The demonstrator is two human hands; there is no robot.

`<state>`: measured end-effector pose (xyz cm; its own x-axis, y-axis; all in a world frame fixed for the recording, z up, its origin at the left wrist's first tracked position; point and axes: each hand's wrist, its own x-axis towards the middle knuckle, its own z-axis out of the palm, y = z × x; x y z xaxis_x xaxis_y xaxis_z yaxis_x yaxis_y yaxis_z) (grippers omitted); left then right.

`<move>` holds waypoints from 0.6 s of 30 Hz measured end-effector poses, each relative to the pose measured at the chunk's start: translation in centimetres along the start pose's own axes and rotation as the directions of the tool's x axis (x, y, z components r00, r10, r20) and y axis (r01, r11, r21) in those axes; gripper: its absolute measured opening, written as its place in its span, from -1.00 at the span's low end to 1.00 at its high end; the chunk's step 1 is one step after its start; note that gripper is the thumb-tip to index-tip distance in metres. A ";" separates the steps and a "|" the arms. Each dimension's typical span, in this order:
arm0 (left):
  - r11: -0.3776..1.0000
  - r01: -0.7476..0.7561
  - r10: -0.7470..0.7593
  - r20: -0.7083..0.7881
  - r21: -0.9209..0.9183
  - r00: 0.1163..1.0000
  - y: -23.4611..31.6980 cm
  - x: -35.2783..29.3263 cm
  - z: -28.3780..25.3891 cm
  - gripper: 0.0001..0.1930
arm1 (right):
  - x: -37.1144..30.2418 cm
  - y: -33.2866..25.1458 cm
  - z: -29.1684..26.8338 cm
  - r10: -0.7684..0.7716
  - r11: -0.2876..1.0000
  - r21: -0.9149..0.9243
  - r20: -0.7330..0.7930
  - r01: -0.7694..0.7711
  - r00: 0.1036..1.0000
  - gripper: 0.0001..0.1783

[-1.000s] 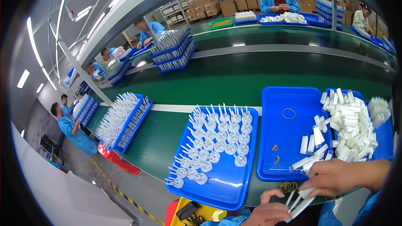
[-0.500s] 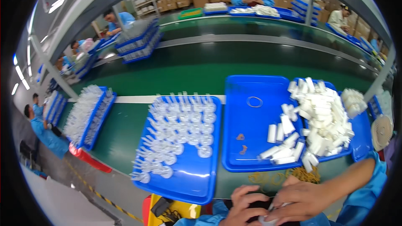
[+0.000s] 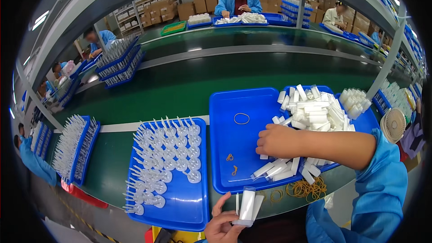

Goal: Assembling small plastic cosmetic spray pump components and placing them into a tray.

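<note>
Near the lower edge my left hand (image 3: 223,225) is closed on a clear plastic stand (image 3: 243,222), tilted, with flat white plastic blocks (image 3: 247,204) and a thin white stem upright on it. My right hand (image 3: 278,140) reaches across the blue tray (image 3: 228,103), fingers curled downward among white blocks. What those fingers grip is hidden; one white block (image 3: 264,156) peeks out just below them. Under my right forearm lie more loose white blocks (image 3: 282,171), and a large heap of them (image 3: 317,108) fills the adjoining tray.
At left, a blue tray (image 3: 180,202) holds rows of clear stemmed bases (image 3: 168,148). Rubber bands (image 3: 310,189) lie at the table's front edge. A large band (image 3: 241,118) rests in the middle tray. A small fan (image 3: 393,123) stands right; co-workers (image 3: 238,2) sit across the green belt.
My right hand has left my left hand and reached up over the middle tray. My left hand has shifted left, now showing the stand with white blocks. The whole view has turned.
</note>
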<state>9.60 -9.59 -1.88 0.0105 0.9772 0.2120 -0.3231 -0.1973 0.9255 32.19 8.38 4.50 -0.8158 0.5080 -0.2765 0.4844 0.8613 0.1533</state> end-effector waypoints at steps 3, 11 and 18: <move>0.987 -0.103 0.102 0.020 0.123 0.995 -1.3 0.5 -0.7 -0.55 | 1.7 0.2 0.8 -0.062 0.996 -0.058 -0.003 0.062 0.998 -0.76; 0.839 -0.317 0.296 0.118 0.443 0.948 1.6 2.6 0.0 -0.88 | 1.9 -1.0 0.0 0.296 0.595 0.803 -0.187 -0.028 0.937 -0.69; 0.784 -0.407 0.329 0.241 0.469 0.913 1.5 2.8 -0.1 -0.87 | 1.3 -3.8 -2.1 0.254 -0.276 0.961 0.062 0.010 0.965 -0.61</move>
<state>9.04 -7.14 0.10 0.1311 0.8083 0.5739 0.1859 -0.5887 0.7867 28.60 5.77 5.56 -0.6447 0.7085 -0.2871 0.1615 -0.2409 -0.9570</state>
